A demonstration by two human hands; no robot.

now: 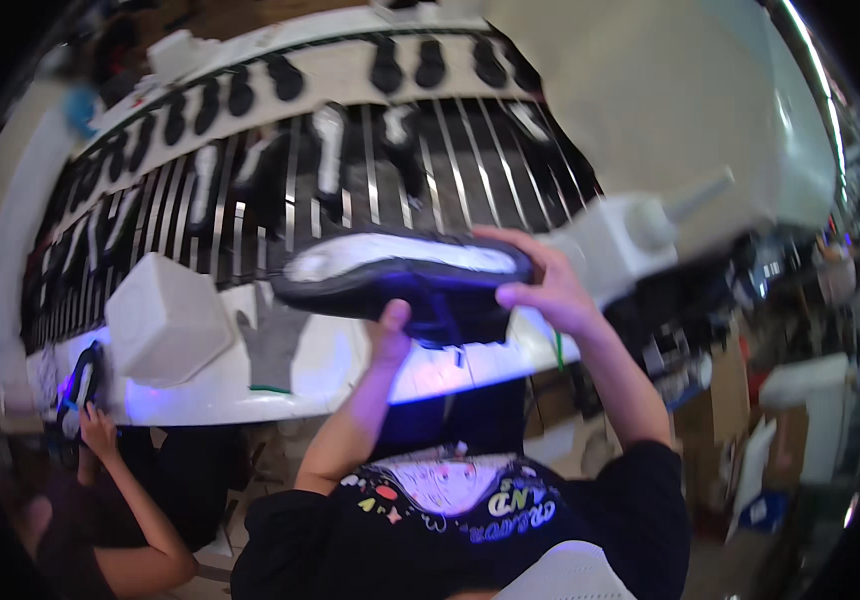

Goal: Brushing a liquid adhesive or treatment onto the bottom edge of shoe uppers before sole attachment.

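Both hands grip one black shoe with a pale insole (405, 275): left hand (390, 335) clasps beneath its middle, right hand (540, 280) grasps its end, above the white worktop (330, 365).

White workbench (200, 395) before a slatted rack (370, 190) — cardboard boxes (725, 385) right.

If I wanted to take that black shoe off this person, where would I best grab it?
Probably around the narrow middle of the black shoe, reaching in from above. It lies sole-up and level; the left hand props it from underneath and the right hand wraps one end, so the pale sole's midsection is free.
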